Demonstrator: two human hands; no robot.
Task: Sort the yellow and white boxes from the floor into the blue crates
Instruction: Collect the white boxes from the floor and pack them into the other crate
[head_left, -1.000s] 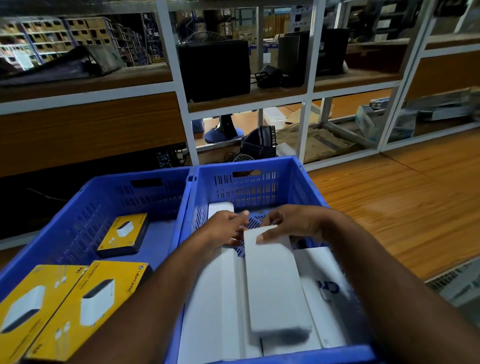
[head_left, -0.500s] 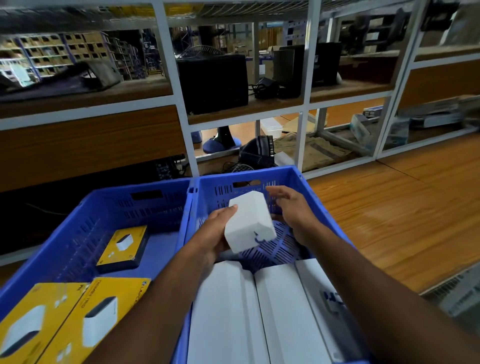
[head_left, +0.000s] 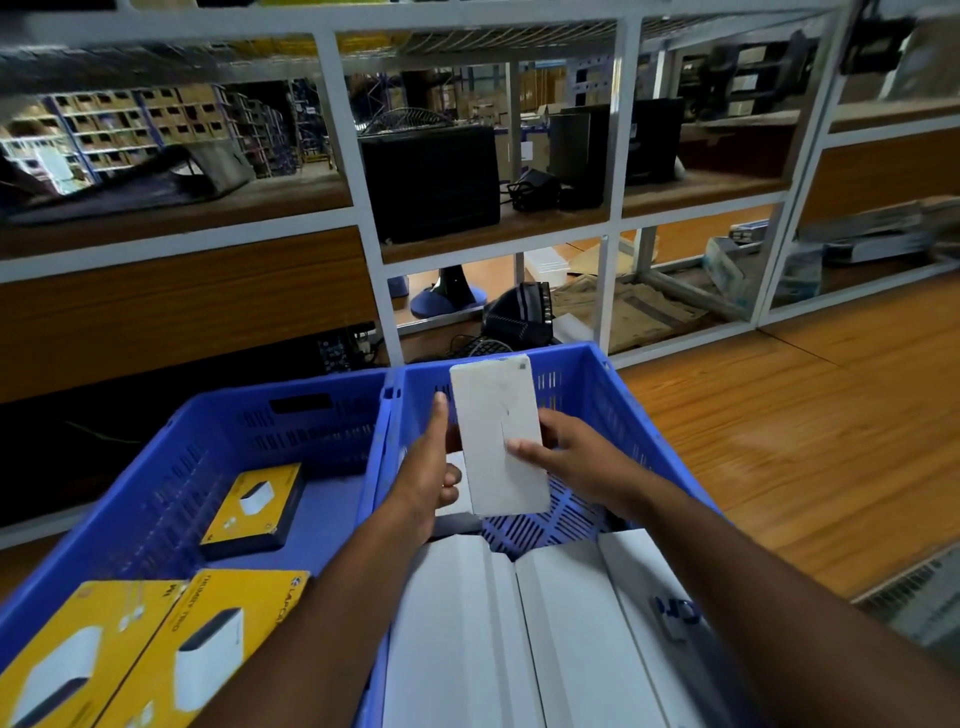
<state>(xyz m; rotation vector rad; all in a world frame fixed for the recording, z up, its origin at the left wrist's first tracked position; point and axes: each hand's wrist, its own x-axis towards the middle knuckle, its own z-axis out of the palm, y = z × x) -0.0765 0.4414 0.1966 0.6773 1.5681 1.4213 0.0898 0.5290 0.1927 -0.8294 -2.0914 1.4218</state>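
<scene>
Head view is showing me both hands holding one white box (head_left: 497, 436) upright over the far end of the right blue crate (head_left: 582, 384): left hand (head_left: 427, 475) gripping its left edge, right hand (head_left: 563, 460) pinching its right side. I am counting three white boxes (head_left: 519, 639) already lying near me and three yellow boxes (head_left: 254, 506) in the left blue crate (head_left: 171, 457); the floor pile is out of frame, so I am unable to judge what remains

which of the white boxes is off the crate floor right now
The small white box held up between the left hand and right hand over the right blue crate; the long white boxes lie flat inside it.
</scene>
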